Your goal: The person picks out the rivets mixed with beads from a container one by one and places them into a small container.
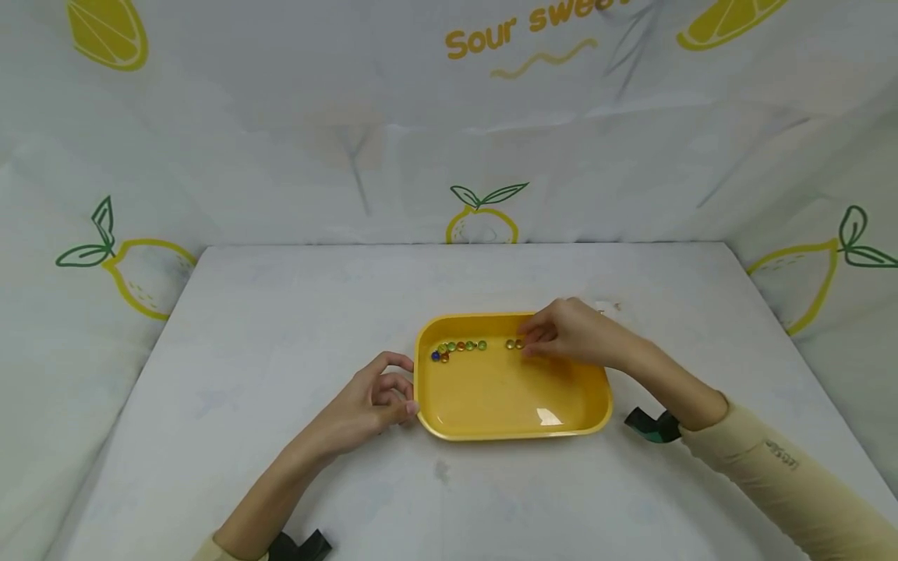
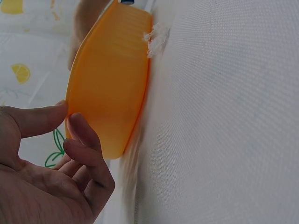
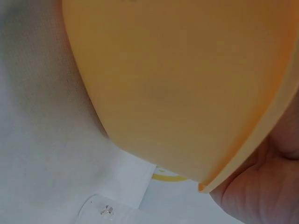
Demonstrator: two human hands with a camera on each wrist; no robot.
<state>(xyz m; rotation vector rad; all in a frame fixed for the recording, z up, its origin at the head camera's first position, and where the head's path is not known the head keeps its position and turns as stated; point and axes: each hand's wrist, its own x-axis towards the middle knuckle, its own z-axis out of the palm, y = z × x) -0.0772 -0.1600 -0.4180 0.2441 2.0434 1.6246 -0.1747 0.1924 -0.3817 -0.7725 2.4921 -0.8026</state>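
Left grip (image 1: 375, 400) pinches the tray (image 1: 501, 393) by its left rim; right grip (image 1: 571, 331) reaches into the tray, its hold indeterminable. Tilting the tray could roll the marbles (image 1: 461, 346) astray.

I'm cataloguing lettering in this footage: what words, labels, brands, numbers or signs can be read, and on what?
"Sour swee": orange lettering on the white backdrop, its end cut off by the picture's top edge.
Right sleeve: small dark print, too small to read.
Left wrist view: orange marks on the backdrop, too blurred to read.
Yellow tray and marbles: no text visible.
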